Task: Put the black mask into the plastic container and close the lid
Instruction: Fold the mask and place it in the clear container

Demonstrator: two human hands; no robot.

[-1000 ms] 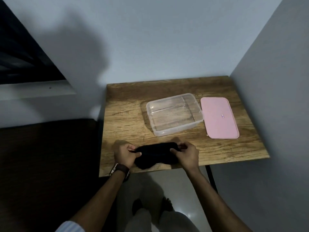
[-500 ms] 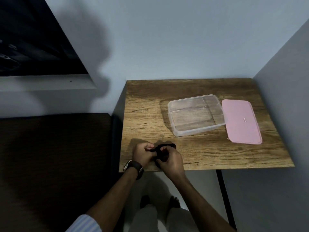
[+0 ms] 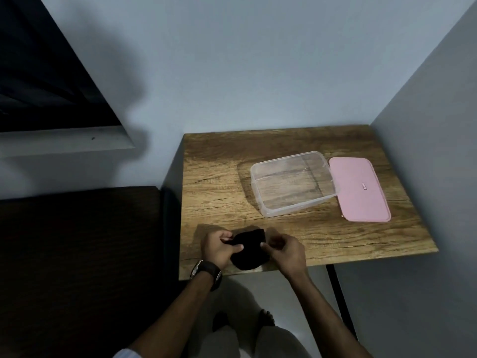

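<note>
The black mask (image 3: 249,248), folded into a compact bundle, lies at the near edge of the wooden table (image 3: 222,182). My left hand (image 3: 218,248), with a dark watch on its wrist, pinches the mask's left side. My right hand (image 3: 285,250) grips its right side with thumb and fingers. The clear plastic container (image 3: 293,183) stands open and empty further back on the table. Its pink lid (image 3: 358,188) lies flat just right of it, touching the container's right wall.
Grey walls close in the table at the back and on the right. A dark couch or cushion (image 3: 82,254) fills the space left of the table. A black table leg (image 3: 340,295) runs down at the right. My legs and feet show below the table edge.
The mask, stretched wide between both hands a second ago, has been folded into a small bundle. My hands have come closer together. The camera view has shifted left.
</note>
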